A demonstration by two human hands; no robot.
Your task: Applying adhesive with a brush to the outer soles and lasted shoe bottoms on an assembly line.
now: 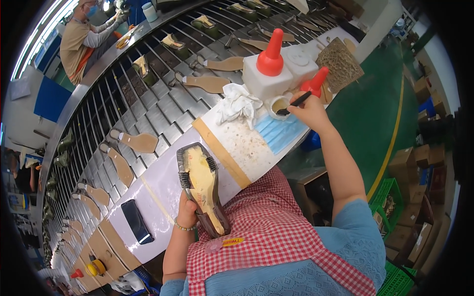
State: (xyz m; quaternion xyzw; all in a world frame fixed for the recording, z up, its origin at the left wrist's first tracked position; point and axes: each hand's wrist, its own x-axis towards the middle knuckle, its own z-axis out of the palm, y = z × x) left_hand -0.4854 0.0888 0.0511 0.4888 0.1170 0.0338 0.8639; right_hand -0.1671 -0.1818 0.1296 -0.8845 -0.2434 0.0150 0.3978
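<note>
Right hand pinches a brush at an open white pot, apparently loading glue, while left hand grips an upturned shoe; coating next likely calls for steadiness.

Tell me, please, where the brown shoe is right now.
In the head view, the brown shoe is left of centre, in the left hand, beside the tan strip.

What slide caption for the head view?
Left hand holds an upturned shoe; right hand holds a brush at a jar.
</note>
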